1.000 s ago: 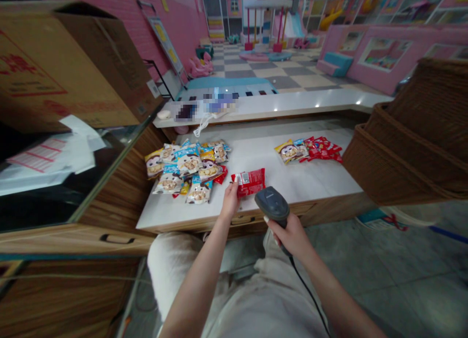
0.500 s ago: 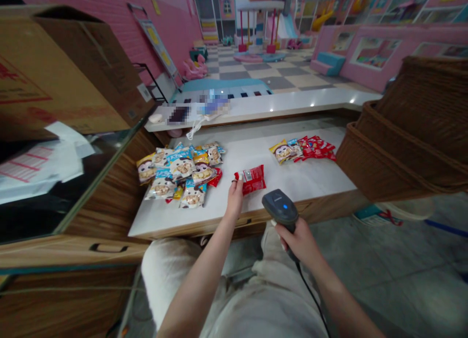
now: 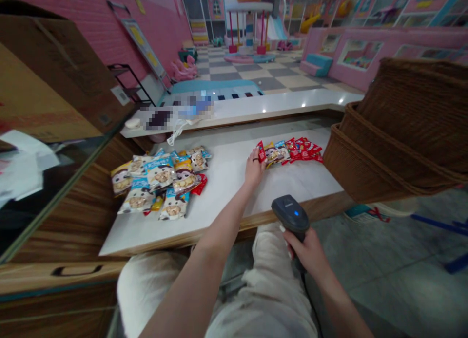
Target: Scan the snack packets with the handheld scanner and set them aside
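Pinching a red snack packet with the left hand, fingers narrowly closed on its lower end, at the left end of a row of snack pouches on a white counter top. Standing almost on edge, long axis running away from the body and leaning slightly to the right, top end pointing toward the far counter. Likely light and soft, judging by the thin, crinkled film: probably slippery on its glossy face, easily dented, and best taken by the flat sealed end, with a gentle pinch rather than a squeeze across the middle. Gripping a handheld barcode scanner in the right hand, fingers wrapped firmly round its handle, head tilted up and away, blue light showing, black cable dropping out of view below the hand. Well apart to the left, a heap of larger cartoon-printed snack pouches, overlapping one another on the same counter top. Just right of the row, a woven wicker basket overhanging the counter's end.
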`<state>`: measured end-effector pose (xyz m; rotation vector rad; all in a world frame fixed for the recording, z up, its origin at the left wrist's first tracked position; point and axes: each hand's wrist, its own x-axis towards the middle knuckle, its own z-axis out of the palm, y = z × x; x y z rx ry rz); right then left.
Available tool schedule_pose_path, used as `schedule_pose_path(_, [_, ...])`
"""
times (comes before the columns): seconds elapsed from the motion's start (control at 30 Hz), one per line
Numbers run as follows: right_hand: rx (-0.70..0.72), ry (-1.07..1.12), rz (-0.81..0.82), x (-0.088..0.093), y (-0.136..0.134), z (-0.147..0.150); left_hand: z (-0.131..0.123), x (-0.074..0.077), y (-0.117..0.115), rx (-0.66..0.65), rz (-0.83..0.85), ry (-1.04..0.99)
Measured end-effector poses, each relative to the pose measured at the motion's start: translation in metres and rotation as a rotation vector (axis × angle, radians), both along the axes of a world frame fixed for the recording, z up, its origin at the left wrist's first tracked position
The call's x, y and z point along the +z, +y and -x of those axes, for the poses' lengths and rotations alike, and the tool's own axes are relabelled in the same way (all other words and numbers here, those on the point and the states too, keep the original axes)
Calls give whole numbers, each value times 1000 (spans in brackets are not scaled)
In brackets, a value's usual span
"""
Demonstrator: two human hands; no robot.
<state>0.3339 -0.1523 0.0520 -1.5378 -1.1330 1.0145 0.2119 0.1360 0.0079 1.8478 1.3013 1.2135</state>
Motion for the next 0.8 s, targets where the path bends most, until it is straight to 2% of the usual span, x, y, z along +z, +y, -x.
schedule_pose_path(0.1, [-14, 17, 20, 2, 2, -4, -11, -11, 7, -100, 20, 221])
schedule_pose_path(0.2, [-8, 16, 30, 5, 5, -4, -17, -14, 8, -104, 23, 337])
schedule_pose_path(0.33, [-1, -1, 34, 6, 7, 2, -15, -3, 5, -99, 43, 419])
schedule_pose_path(0.43, [11, -21, 40, 5, 8, 5, -1, 8, -3, -133, 15, 434])
schedule_pose_path(0.53, [51, -33, 55, 0, 8, 8, 32, 17, -23, -115, -54, 409])
schedule_pose_path(0.6, [75, -31, 66, -4, 8, 12, 66, 20, -40, -60, -112, 397])
schedule_pose_path(0.8, [100, 52, 64, -8, 8, 37, 199, 39, -92, 252, -195, 530])
